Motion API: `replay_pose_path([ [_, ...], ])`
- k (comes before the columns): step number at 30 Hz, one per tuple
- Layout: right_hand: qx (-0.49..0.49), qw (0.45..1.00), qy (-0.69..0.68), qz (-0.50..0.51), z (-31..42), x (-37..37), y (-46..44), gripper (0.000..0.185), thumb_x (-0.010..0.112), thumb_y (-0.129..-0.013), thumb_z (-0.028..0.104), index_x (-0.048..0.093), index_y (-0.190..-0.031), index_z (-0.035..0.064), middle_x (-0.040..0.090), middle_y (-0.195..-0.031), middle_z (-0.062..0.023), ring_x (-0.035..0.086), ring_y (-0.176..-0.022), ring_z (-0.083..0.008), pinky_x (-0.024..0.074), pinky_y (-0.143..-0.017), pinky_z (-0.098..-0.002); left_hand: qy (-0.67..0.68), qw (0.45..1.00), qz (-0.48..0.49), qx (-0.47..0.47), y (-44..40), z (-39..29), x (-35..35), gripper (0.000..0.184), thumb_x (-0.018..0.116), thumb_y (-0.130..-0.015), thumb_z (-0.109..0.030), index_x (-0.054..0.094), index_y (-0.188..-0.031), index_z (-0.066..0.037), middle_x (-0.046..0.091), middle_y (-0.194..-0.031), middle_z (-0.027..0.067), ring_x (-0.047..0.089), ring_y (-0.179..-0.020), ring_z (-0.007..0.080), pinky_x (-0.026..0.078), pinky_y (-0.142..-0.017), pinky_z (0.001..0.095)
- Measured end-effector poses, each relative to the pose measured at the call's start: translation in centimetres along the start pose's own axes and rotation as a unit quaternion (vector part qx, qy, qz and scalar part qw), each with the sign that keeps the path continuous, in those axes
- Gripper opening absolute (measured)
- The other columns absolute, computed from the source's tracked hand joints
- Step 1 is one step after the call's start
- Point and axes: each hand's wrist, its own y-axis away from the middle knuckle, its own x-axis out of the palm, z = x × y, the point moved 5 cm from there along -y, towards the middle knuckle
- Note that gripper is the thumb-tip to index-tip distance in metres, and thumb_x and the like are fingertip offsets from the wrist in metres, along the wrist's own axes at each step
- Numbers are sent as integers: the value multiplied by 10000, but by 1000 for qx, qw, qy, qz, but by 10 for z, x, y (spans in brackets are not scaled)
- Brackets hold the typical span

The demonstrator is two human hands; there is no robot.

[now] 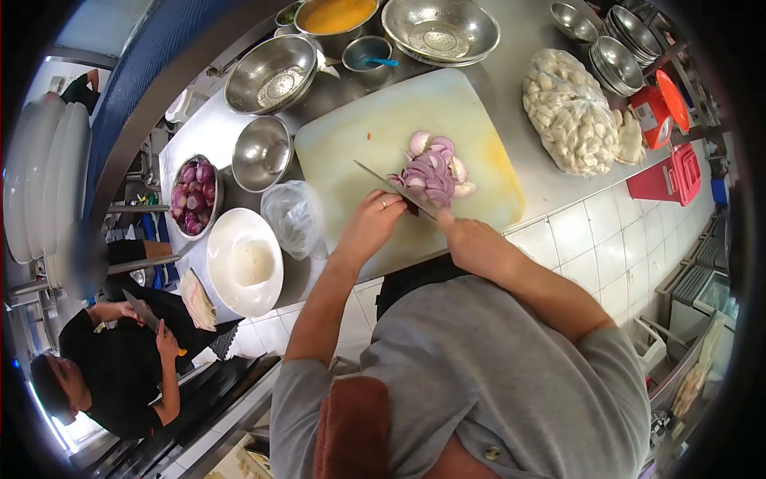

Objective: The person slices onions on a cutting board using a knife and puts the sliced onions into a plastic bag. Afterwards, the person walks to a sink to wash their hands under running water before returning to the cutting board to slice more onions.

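Note:
A large white cutting board [351, 152] with a yellowish right side lies on the metal table. Sliced red onion [431, 172] is heaped on it, right of a long knife [391, 186]. My right hand [471, 239] is closed round the knife's handle. The blade slants up and left, past the fingertips of my left hand [373, 223], which wears a ring. Those fingers are bent together over a dark piece of onion [412, 209], mostly hidden by the hand and blade.
Left of the board are a bowl of whole red onions [194, 196], a white bowl [227, 275], a plastic bag [292, 217] and metal bowls [262, 153]. A bag of peeled garlic [565, 112] is at right. Another person [120, 351] holds a knife at lower left.

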Motion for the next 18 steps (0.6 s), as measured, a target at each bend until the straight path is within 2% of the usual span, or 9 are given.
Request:
replay_pose_path([
  [2, -11, 1000, 19, -19, -4, 5, -13, 314, 488, -834, -40, 427, -1141, -23, 643, -829, -279, 644, -808, -476, 505, -754, -551, -3, 1000, 7, -5, 1, 0, 1, 94, 714, -824, -45, 712, -911, -10, 711, -959, 94, 650, -893, 280, 544, -801, 386],
  [5, 10, 1000, -18, -4, 16, -19, 4, 277, 492, -829, -40, 425, -1095, -1, 641, -810, -263, 640, -799, -473, 500, -754, -559, -2, 1000, -3, -3, 2, 5, 2, 98, 729, -808, -34, 712, -903, -17, 708, -946, 92, 652, -864, 279, 547, -776, 377],
  [8, -1, 1000, -18, -22, 4, 1, 0, 296, 501, -820, -45, 426, -1101, 7, 640, -790, -253, 644, -790, -468, 507, -728, -546, 10, 1000, -18, -6, 5, 4, 2, 110, 739, -792, -18, 712, -898, -23, 705, -935, 92, 653, -846, 276, 548, -758, 372],
  [11, 7, 999, 22, -30, 2, 6, -15, 319, 512, -809, -54, 427, -1113, -3, 645, -786, -250, 648, -789, -463, 509, -718, -543, 15, 1000, -17, -7, 6, 7, 1, 111, 741, -789, -11, 712, -895, -24, 705, -934, 92, 653, -841, 273, 547, -751, 370],
  [14, 17, 1000, -20, -2, 22, -18, 4, 319, 515, -809, -55, 429, -1112, -9, 647, -787, -257, 654, -794, -463, 512, -726, -544, 6, 1000, -14, 9, 3, 9, 1, 104, 732, -797, -8, 711, -897, -20, 704, -923, 94, 653, -835, 274, 548, -747, 372],
  [18, 15, 1000, -18, -16, 7, 5, -8, 307, 513, -808, -57, 429, -1100, -15, 646, -768, -259, 658, -783, -462, 516, -724, -543, 24, 1000, -16, 2, 6, 8, -1, 97, 711, -804, 6, 707, -898, -16, 706, -918, 98, 655, -826, 281, 549, -742, 375],
])
